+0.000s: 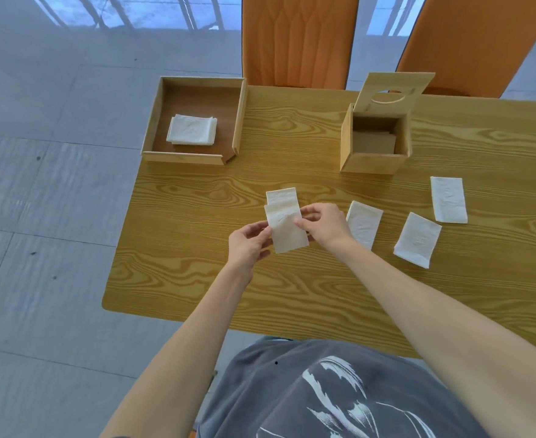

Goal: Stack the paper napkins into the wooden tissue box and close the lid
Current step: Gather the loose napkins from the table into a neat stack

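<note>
Both hands hold one folded white paper napkin [287, 230] just above the table: my left hand [249, 245] pinches its left edge and my right hand [322, 227] its right edge. Another napkin [282, 195] lies on the table right behind it, partly covered. Three more napkins lie to the right, the nearest [365, 223] beside my right hand, the middle one [417, 239] beyond it, and the farthest [449, 199] nearer the box. The wooden tissue box [374, 153] stands at the back right with its lid [393, 93] tilted up and open. Its inside looks brown, with no white napkin showing.
A shallow wooden tray [153, 121] at the back left corner holds a stack of white napkins [192, 129]. Two orange chairs, the left one [298, 39] and the right one [478, 42], stand behind the wooden table [197, 279]. The table's left edge drops to a tiled floor.
</note>
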The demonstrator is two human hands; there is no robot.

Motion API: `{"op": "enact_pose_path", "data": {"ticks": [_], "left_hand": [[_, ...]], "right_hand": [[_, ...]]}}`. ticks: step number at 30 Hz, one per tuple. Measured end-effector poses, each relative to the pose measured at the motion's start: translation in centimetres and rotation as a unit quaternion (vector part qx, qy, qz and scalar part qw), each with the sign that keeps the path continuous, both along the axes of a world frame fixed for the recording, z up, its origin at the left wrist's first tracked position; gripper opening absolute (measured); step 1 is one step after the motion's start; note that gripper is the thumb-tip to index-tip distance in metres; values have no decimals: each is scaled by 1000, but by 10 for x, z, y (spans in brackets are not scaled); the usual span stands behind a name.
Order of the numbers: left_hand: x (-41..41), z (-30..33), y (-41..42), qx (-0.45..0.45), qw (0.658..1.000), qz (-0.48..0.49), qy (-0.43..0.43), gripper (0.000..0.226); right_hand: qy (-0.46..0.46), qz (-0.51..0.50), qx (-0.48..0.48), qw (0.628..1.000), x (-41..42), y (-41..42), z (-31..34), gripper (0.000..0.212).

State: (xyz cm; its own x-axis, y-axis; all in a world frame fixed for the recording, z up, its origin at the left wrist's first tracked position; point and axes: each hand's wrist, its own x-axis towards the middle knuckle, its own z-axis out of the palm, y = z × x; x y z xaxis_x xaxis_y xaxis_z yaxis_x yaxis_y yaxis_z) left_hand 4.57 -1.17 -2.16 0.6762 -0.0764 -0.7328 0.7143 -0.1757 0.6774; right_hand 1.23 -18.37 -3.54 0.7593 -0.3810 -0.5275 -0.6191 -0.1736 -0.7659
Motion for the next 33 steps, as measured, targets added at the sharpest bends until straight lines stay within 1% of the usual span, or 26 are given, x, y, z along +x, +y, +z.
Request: {"op": "enact_pose_path", "data": {"ticks": [5, 7, 11, 15, 22, 29, 31, 33], "left_hand": [[19, -4, -14, 28, 999, -2, -28, 18], [26, -7, -18, 46, 998, -2, -39, 16], [37, -17, -25, 100, 994, -16, -51, 19], [44, -26, -30, 144, 988, -23, -51, 14], [44, -32, -29, 171, 983, -36, -62, 6], [44, -40, -26, 181, 980, -32, -76, 18], [44, -39, -28, 197, 976, -37, -82, 21], [44, -37, -30, 215, 972, -46, -86, 19]], "right_hand": [[17, -25, -41, 999, 22, 0, -7, 19], [23, -27, -53, 998, 29, 0, -9, 18], [44, -35, -76, 996, 40, -2, -12, 18], [66, -46, -92, 993, 45, -2, -16, 15], [82, -32, -109, 990, 49, 0, -21, 14], [92, -14, -144, 985, 48, 3, -20, 17], [97, -12, -151, 984, 48, 3, -19, 17], [100, -7, -158, 982, 48, 4, -19, 17]]}}
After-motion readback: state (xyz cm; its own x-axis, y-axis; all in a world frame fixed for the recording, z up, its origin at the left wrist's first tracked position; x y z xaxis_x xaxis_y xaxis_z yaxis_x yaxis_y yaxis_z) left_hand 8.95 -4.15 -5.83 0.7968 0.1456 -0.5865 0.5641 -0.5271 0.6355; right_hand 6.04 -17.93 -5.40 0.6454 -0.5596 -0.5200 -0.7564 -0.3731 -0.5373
